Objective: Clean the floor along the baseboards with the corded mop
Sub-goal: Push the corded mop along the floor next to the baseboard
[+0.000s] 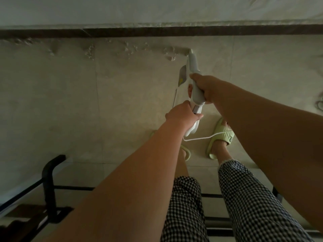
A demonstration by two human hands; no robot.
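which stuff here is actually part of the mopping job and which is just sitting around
Part of the job:
- white corded mop with grey handle, gripped by left hand and right hand
- thin white power cord
- dark brown baseboard strip
- pale tiled floor with foamy wet patches

Just lying about:
- black metal rack frame

White corded mop [193, 70] slants down, its head near the dark baseboard [157, 33].

White mop [193, 67], green slippers [221, 137], black-and-white checked trousers [253, 198], dark baseboard [157, 32].
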